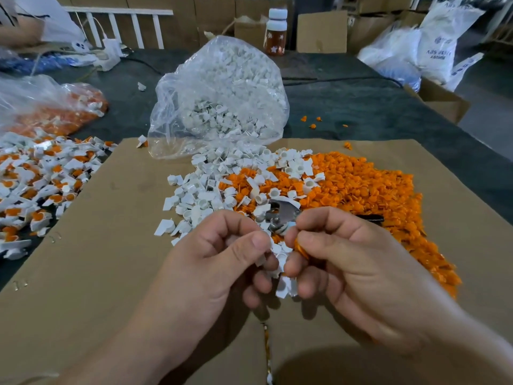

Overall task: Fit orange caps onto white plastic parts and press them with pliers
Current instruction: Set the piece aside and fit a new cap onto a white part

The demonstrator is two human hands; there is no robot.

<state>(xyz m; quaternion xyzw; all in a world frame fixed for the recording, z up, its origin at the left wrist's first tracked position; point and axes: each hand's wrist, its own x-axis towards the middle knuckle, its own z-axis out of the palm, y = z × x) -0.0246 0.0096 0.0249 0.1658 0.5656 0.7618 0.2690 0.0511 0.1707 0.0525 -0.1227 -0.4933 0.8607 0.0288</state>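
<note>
We hold both hands close over the brown cardboard sheet [111,232], likely to join two pieces. Our left hand [219,262] curls its grip round small white plastic parts [283,287]. Our right hand [352,262] pinches a round orange plastic cap [301,250], the metal pliers [283,215] lying idle at twelve o'clock.

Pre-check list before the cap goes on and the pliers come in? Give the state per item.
1. White part gripped in left hand: ok.
2. Orange cap pinched in right hand: ok.
3. Cap seated on part: not ok, held beside it.
4. Cap facing the right way: cannot tell, seen edge-on.
5. Pliers within reach: ok, lying untouched on the pile just beyond both hands.
6. Only one part in left hand: cannot tell, several white pieces show between the fingers.
</note>
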